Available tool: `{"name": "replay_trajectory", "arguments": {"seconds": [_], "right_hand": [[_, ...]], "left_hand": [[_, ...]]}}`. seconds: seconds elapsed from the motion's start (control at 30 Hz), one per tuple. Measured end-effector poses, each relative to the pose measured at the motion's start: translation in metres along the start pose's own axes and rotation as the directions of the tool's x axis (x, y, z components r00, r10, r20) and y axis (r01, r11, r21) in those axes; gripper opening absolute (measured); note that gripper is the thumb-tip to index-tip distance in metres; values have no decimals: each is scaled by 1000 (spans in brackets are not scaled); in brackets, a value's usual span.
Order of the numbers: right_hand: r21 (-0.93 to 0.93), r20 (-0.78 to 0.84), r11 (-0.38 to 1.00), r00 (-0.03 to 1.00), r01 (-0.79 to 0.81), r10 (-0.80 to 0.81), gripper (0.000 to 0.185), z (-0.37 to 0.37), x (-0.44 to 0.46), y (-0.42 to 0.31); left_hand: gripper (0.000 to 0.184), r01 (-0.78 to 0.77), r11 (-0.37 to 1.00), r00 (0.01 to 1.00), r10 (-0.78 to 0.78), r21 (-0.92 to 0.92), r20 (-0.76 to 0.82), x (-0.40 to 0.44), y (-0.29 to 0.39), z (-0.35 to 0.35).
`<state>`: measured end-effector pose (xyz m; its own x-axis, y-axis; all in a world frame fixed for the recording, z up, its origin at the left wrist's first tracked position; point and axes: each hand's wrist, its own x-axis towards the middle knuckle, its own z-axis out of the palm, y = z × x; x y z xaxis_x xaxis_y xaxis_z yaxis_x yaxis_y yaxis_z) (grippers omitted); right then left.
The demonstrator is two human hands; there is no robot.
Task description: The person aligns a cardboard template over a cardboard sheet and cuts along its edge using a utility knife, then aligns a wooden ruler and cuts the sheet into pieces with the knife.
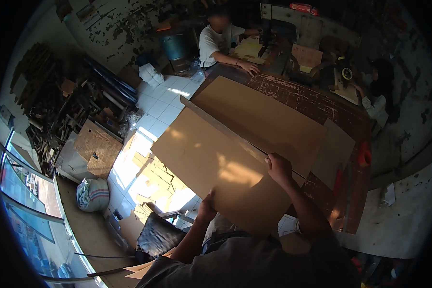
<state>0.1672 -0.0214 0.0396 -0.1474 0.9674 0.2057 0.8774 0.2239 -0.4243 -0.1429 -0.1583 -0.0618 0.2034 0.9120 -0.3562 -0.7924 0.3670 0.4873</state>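
I see peeling walls [115, 33], sunlit white floor tiles [165, 108] — and windows [28, 175] glowing blue on my left.

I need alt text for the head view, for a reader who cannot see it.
Left hand and right hand hold a large cardboard sheet at a worn table, on which another sheet lies. Beyond are two other people; sunlit flat pieces lie on the tiled floor.

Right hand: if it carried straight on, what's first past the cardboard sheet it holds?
Likely the second cardboard sheet on the red-brown table, beyond the held sheet's edge; the right hand's height above it is unclear.
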Motion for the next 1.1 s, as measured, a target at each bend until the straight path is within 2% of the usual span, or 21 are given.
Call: {"name": "replay_trajectory", "arguments": {"seconds": [0.1,0.17,0.3,0.37,0.6,0.7,0.8,0.9,0.97,1.0,1.07,1.1], "right_hand": [[57,35,998,999,-24,22,21,7,0,10],[88,41,996,999,-19,16,22,13,0,17],[186,2,983,1000,-8,8,23,26,-5,25],[216,129,973,990,-83,56,30,29,-6,28],[136,206,985,975,-110,80,35,42,-6,30],[89,251,992,966,-92,67,37,50,-4,33],[117,221,989,973,-89,62,39,52,-5,32],[99,223,990,972,-100,75,42,52,-4,32],[116,257,985,962,-126,93,43,53,-1,34],[115,253,985,963,-128,95,43,53,2,34],[102,387,973,909,-208,154,46,46,6,31],[106,380,973,912,-207,153,46,47,5,32]], "left_hand": [[48,-52,998,998,51,25,41,2,-2,-5],[51,13,1000,999,-12,-21,49,3,-2,-16],[54,56,998,996,-58,38,65,-1,8,-8],[56,104,994,991,-106,36,77,1,12,-4],[55,146,988,986,-150,57,74,8,13,-9],[53,146,989,989,-147,25,30,3,16,-6],[52,188,981,982,-189,48,29,6,11,-35],[50,246,968,968,-243,40,-56,-1,19,-36],[50,270,955,952,-245,124,-182,-2,22,-30],[50,270,954,953,-246,127,-179,1,21,-32],[52,187,973,979,-196,137,59,8,18,-44],[52,184,972,979,-194,144,63,14,17,-48]]}}
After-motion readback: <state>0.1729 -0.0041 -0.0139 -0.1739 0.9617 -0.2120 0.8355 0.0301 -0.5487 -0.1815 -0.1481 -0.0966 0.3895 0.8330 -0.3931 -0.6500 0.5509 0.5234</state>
